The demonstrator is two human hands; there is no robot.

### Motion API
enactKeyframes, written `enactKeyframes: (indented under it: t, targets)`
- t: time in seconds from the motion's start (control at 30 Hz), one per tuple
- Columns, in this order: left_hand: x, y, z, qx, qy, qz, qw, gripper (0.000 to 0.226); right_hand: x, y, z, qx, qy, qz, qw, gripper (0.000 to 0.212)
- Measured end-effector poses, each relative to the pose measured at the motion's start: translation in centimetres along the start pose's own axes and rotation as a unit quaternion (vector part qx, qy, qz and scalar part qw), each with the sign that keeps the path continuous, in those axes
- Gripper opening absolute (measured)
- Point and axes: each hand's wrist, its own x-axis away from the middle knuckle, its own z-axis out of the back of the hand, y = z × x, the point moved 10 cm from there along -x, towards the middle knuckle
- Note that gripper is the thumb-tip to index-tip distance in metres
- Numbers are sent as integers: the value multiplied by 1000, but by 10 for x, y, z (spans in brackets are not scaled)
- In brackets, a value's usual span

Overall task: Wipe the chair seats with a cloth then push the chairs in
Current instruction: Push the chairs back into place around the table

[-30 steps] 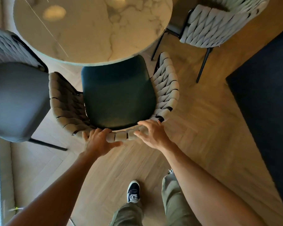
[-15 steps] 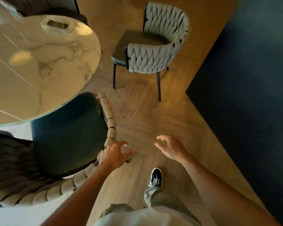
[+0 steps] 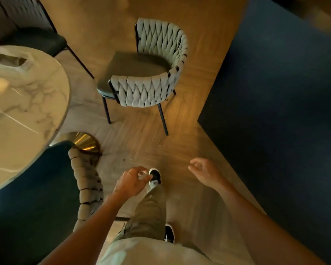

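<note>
Chair (image 3: 147,73) ahead; left hand (image 3: 130,181), right hand (image 3: 204,172) forward, fingers loosely curled, empty.

Three chairs are in view: one woven-back chair (image 3: 149,77) standing apart on the floor, one chair with a dark seat (image 3: 46,188) tucked under the surface, and one dark chair (image 3: 33,35) at the far edge. There is one round marble surface (image 3: 23,111), one dark rug (image 3: 285,111), two hands (left hand (image 3: 130,181), right hand (image 3: 204,172)) and two shoes (image 3: 155,176).

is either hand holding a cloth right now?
No: the left hand and right hand hang over the floor with loosely curled fingers, holding nothing.
</note>
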Motion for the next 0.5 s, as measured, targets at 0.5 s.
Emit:
enactKeyframes:
  t: [0.5]
  targets:
    - [-257, 64, 105, 8, 9, 33, 999, 40, -230, -102, 105, -4, -19, -14, 1000, 35]
